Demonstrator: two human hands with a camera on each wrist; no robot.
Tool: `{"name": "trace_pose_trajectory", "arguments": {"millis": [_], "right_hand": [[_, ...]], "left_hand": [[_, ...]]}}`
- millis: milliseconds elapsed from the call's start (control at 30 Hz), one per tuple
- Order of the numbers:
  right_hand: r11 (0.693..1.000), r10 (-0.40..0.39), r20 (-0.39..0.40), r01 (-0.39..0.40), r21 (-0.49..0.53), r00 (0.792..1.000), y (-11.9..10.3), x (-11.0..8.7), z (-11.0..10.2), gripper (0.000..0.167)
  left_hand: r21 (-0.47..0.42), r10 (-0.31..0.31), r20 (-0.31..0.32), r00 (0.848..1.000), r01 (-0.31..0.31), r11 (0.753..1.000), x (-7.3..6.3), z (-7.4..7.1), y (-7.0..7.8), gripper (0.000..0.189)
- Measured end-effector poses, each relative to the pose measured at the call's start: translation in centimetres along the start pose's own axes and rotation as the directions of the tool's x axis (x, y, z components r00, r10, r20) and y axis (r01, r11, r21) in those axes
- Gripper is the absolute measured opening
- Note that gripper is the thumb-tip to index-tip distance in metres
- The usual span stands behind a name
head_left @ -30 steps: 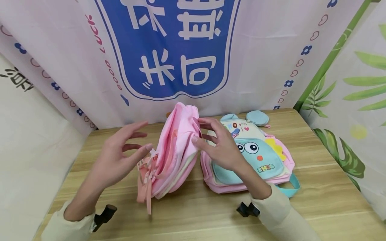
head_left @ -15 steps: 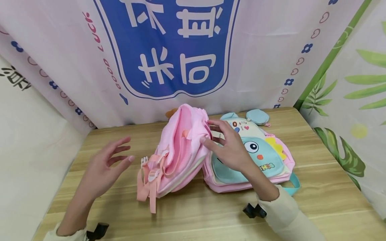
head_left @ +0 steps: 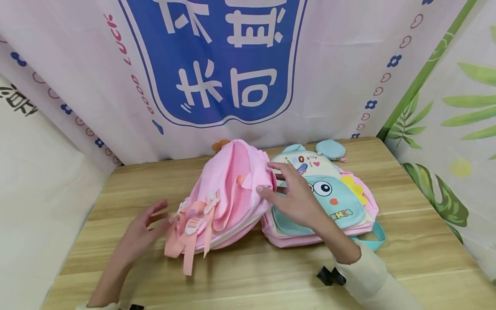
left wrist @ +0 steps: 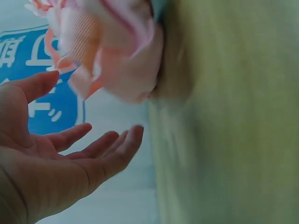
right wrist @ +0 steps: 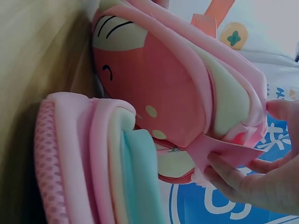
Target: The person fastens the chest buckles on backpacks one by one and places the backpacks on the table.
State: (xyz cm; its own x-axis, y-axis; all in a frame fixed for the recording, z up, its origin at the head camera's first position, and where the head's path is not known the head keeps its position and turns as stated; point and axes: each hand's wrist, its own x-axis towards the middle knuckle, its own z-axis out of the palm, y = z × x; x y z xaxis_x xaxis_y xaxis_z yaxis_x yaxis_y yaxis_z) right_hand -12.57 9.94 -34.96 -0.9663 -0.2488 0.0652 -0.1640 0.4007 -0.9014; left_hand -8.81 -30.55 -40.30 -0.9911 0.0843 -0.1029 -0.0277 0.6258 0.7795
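Note:
A pink backpack [head_left: 211, 174] stands tilted on the wooden table, its top compartment gaping. My right hand [head_left: 296, 200] holds its right side; in the right wrist view the thumb lies at the bag's edge and the fingers are on a pink flap [right wrist: 222, 151]. That view also shows the bag's darker pink front with a smiling animal face [right wrist: 149, 79]. My left hand [head_left: 139, 234] is beside the bag's lower left, fingers spread and holding nothing. Close to those fingers hang peach straps [head_left: 189, 254] with pale buckles. In the left wrist view, the left hand [left wrist: 70, 158] is below the straps.
Right of the pink bag, a second backpack [head_left: 337, 215] lies flat, with a blue dinosaur face and pink sides. A round blue pouch [head_left: 330, 149] sits at its top. A printed curtain [head_left: 329, 86] hangs behind the wooden table [head_left: 263, 280].
The pink backpack has tipped over to the right, so its opening and straps face the camera more. My left hand has moved away and down, then back in towards the straps. My right hand keeps its hold.

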Motion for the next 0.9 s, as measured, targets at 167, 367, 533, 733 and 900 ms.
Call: {"name": "trace_pose_trajectory", "arguments": {"millis": [167, 367, 533, 733, 900], "right_hand": [[0.999, -0.015, 0.033, 0.017, -0.04, 0.999, 0.6, -0.5, 0.7, 0.069], [0.996, -0.034, 0.048, 0.038, -0.083, 0.998, 1.0, -0.8, 1.7, 0.068], [0.996, -0.023, 0.067, 0.029, -0.088, 0.997, 1.1, -0.9, 2.4, 0.067], [0.996, -0.024, 0.102, 0.033, -0.085, 0.994, 1.7, -0.9, 3.5, 0.066], [0.994, -0.06, 0.128, 0.07, -0.078, 0.99, 2.6, -0.8, 4.4, 0.066]], "left_hand": [[-0.023, -0.057, 0.038, 0.998, 0.058, 0.998, 0.3, 0.7, -0.8, 0.069], [0.062, -0.11, 0.017, 0.994, 0.109, 0.992, 0.4, 0.7, -1.1, 0.073], [0.109, -0.103, -0.013, 0.995, 0.104, 0.989, 0.2, 0.2, -1.7, 0.072], [0.132, -0.098, -0.026, 0.995, 0.101, 0.986, -0.1, -0.7, -2.0, 0.073], [0.144, -0.083, -0.036, 0.996, 0.087, 0.986, -0.3, -1.4, -2.4, 0.073]]}}
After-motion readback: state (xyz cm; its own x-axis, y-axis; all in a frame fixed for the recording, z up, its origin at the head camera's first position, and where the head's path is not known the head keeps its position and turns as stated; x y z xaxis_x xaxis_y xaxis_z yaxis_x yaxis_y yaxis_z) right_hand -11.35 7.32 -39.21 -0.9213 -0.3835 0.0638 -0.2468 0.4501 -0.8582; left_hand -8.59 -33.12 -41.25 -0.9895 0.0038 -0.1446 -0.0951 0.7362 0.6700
